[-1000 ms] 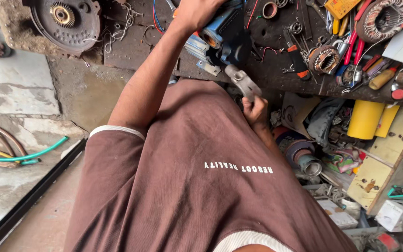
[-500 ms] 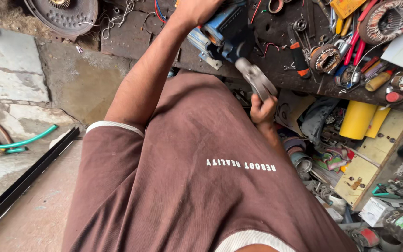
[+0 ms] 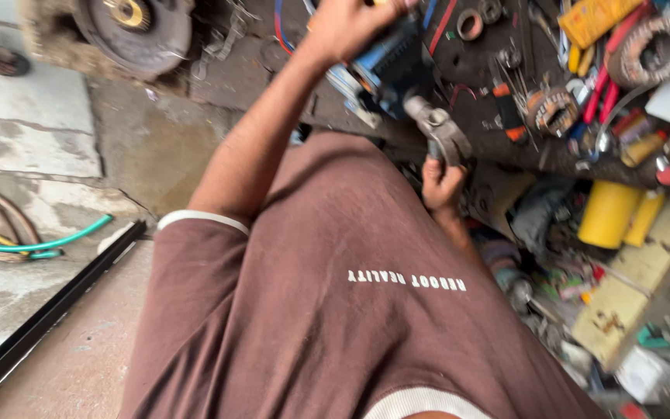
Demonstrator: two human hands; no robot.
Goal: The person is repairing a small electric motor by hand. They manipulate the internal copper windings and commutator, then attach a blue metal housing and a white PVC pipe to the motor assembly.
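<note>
My left hand [image 3: 350,27] reaches out at the top of the view and grips a blue and black power tool [image 3: 385,74] over the dark workbench [image 3: 505,155]. My right hand [image 3: 440,182] is close to my brown shirt, its fingers closed around the lower end of a grey metal head piece [image 3: 445,132] that sticks out from the blue tool. The view is motion-blurred, so the joint between the two parts is unclear.
The bench carries wound copper coils [image 3: 552,109], red-handled tools [image 3: 610,85], yellow cans [image 3: 606,213] and several small parts. A round metal rotor housing [image 3: 133,27] lies at the top left. A green hose [image 3: 40,244] and a black bar [image 3: 48,314] lie on the concrete floor.
My right hand has slid up closer to the grey head piece. My left hand keeps its grip on the blue tool. The view has shifted slightly.
</note>
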